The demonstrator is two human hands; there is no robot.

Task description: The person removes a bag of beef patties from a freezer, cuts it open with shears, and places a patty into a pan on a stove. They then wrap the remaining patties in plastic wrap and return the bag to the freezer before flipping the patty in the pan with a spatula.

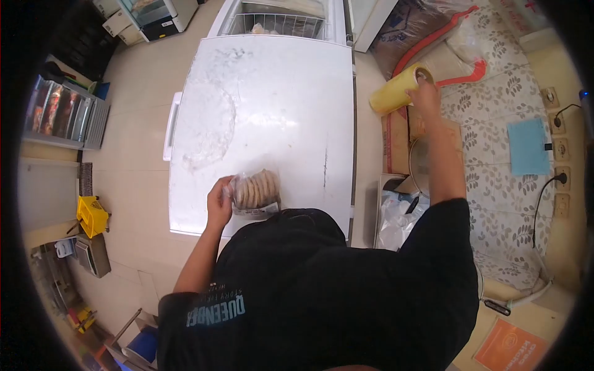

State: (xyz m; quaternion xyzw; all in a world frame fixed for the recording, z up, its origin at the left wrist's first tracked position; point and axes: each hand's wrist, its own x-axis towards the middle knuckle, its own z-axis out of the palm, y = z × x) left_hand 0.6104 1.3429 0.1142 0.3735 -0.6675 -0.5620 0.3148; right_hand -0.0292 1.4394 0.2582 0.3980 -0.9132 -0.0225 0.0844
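My left hand (219,199) is closed on the gathered end of a clear plastic bag (255,190). Inside the bag is a row of round, flat, pale brown pieces, whose exact kind I cannot tell. The bag lies on a white freezer lid (278,111), close to my body. Out to the right, my right hand (424,99) grips one end of a yellow roll of cling film (391,93), with fingers at its open core. The roll is tilted, above cardboard boxes and beside stacked sacks.
Whitish frost or powder smears mark the lid's far left. Beyond it, a freezer basket (272,26) shows through an opening. Plastic-wrapped sacks (421,37) stand at the back right. A box with white plastic bags (399,216) sits right of the lid. Cords hang from wall sockets (560,148).
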